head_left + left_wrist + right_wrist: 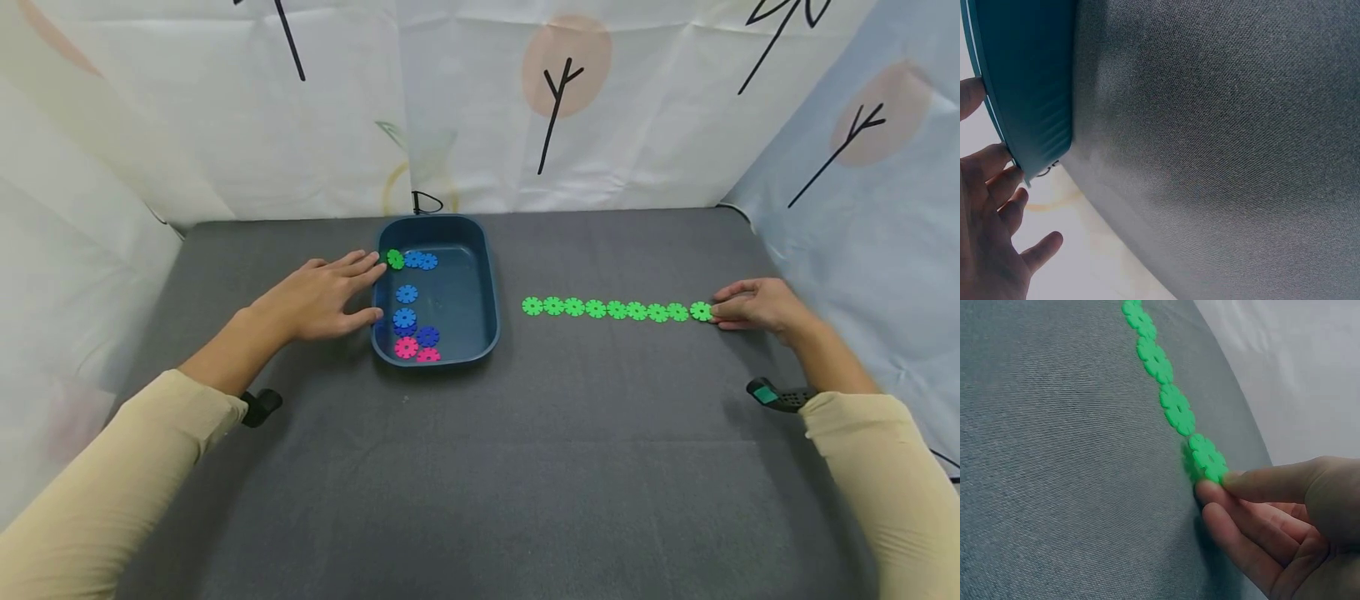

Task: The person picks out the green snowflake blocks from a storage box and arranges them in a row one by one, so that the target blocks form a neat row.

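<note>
My right hand (765,308) pinches a green snowflake-shaped plastic disc (1209,457) between thumb and fingertips, at the right end of a straight row. The rest of the row (596,309), several matching green discs lying edge to edge, stretches left across the grey cloth. In the right wrist view the held disc is tilted up, close to its neighbour's edge. At the left, my left hand (318,300) has its fingers spread, fingertips right at the left rim of a dark blue tray (465,287). The left wrist view shows its fingertips (997,151) on that rim.
Inside the tray, along its left side, lie green discs (395,260), light blue discs (407,294), dark blue discs (428,337) and pink discs (407,347). A white printed cloth backdrop (480,108) rises behind the table's far edge and along both sides.
</note>
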Motion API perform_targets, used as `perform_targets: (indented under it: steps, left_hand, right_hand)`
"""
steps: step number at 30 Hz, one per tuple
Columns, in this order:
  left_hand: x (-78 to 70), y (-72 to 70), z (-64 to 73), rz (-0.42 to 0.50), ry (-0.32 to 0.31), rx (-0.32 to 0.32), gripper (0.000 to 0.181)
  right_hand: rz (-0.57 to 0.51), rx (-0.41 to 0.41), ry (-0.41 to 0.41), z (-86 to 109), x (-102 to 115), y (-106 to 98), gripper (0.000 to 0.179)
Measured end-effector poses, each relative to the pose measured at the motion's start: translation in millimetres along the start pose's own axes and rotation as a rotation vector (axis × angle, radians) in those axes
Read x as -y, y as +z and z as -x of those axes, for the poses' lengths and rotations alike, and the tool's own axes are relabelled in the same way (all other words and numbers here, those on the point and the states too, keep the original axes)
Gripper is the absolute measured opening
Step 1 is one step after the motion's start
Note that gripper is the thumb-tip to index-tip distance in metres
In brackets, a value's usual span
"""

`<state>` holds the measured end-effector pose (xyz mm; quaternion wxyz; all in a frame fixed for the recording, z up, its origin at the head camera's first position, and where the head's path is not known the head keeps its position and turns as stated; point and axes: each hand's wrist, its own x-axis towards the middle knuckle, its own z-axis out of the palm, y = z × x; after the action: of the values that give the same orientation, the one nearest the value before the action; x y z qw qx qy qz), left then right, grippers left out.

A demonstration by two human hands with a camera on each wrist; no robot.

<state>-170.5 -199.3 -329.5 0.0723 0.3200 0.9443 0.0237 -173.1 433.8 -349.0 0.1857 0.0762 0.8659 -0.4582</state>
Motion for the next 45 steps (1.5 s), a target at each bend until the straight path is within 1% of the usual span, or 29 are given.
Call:
perform_targets:
  steps: [7, 11, 13, 19, 23, 28, 31, 36, 39, 45]
  left_hand:
    - [1.1, 2.4, -2.0, -0.001, -0.005, 0.002, 0.075]
    - [0.7, 1.5, -0.9, 0.003, -0.001, -0.001, 0.075]
    - [1.0, 1.6, -0.6, 0.004, -0.001, -0.001, 0.075]
    - [1.3, 2.0, -1.2, 0.009, 0.000, -0.007, 0.075]
    - [1.6, 1.6, -1.4, 0.003, -0.006, -0.002, 0.075]
    - [1.3, 1.3, -1.8, 0.002, -0.005, 0.002, 0.074]
    - [1.4, 1.5, -1.7, 0.003, -0.004, 0.003, 0.074]
    - [1.2, 1.0, -1.4, 0.006, -0.002, 0.003, 0.075]
    - [1.1, -0.2, -1.0, 0.000, 0.001, -0.001, 0.074]
    - [-0.1, -1.5, -0.1, -0.004, 0.016, -0.010, 0.073]
  right_hand:
    - [-0.004, -0.022, -0.008, 1.5, 1.0, 5.3, 0.040]
    - [-0.003, -0.037, 0.002, 0.0, 1.1, 6.3, 0.040]
    - [0.017, -0.039, 0.013, -0.1, 1.4, 6.3, 0.043]
    - [0.076, -0.007, -0.001, 4.7, 2.1, 3.5, 0.045]
    - [0.086, 0.009, -0.001, 7.2, 3.3, 1.4, 0.045]
    - [0.083, 0.034, 0.017, 2.5, 12.1, -2.3, 0.055]
    - [0.099, 0.028, -0.006, -2.5, 26.1, -2.5, 0.058]
    - [0.129, 0.028, -0.100, -8.8, 61.0, 3.7, 0.060]
    - [0.116, 0.044, -0.139, -13.9, 88.0, 13.5, 0.062]
    - [0.075, 0.082, -0.193, -29.9, 146.6, 41.6, 0.062]
